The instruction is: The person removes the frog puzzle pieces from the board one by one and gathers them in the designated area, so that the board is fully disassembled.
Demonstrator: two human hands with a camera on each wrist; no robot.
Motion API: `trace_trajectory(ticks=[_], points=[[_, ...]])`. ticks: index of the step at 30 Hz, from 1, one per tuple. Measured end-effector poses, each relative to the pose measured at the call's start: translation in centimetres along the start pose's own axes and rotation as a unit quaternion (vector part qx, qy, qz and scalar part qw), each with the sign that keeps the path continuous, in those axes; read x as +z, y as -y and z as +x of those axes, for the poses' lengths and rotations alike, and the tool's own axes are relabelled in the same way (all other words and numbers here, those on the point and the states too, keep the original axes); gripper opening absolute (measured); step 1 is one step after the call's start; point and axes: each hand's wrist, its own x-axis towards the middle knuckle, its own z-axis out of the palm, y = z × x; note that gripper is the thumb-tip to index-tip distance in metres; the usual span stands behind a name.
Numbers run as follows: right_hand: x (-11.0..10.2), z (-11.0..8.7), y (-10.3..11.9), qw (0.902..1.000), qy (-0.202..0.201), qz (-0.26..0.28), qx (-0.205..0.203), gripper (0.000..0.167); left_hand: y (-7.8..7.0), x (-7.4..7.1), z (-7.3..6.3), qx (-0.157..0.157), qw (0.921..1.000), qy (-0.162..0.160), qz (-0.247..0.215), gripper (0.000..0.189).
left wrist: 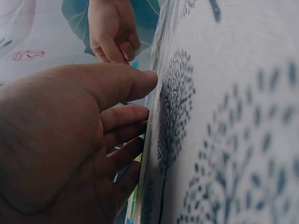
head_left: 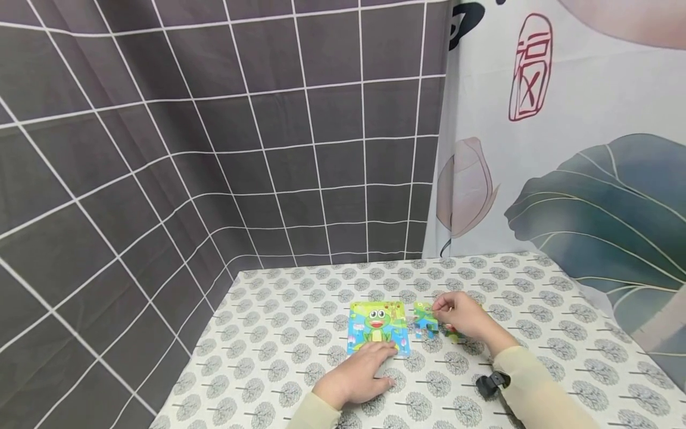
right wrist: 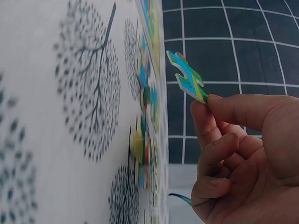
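A square frog picture puzzle (head_left: 377, 325) lies flat on the patterned cloth, its green frog facing up. My left hand (head_left: 360, 372) rests with extended fingers over its lower edge. The left wrist view shows those fingers (left wrist: 122, 121) along the edge of the board, the thumb near the cloth. My right hand (head_left: 463, 316) is to the right of the puzzle. Between thumb and forefinger it pinches a blue and green jigsaw piece (right wrist: 189, 78), held above the cloth in the right wrist view. Beneath that hand lie several loose jigsaw pieces (head_left: 454, 335), partly hidden by it.
The table (head_left: 268, 345) wears a white cloth printed with grey trees. A dark grid curtain (head_left: 332, 131) hangs behind and to the left, a floral curtain (head_left: 589, 196) to the right. A black strap device (head_left: 490, 384) sits on the right sleeve.
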Motion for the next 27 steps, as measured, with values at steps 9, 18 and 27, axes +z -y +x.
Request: trace_trajectory(ticks=[9, 18, 27], points=[[-1.3, -1.2, -1.1, 0.9995, -0.004, -0.032, -0.001, 0.006, 0.0, 0.0, 0.1, 0.003, 1.0000, -0.001, -0.001, 0.062], [-3.0, -2.3, -2.8, 0.9984, -0.004, -0.055, -0.005, 0.012, 0.0, 0.0, 0.0, 0.000, 1.0000, 0.001, -0.005, 0.061], [-4.8, -3.3, -4.2, 0.9982, -0.014, -0.058, 0.011, 0.014, 0.1, 0.1, 0.0, 0.002, 1.0000, -0.003, -0.006, 0.061]])
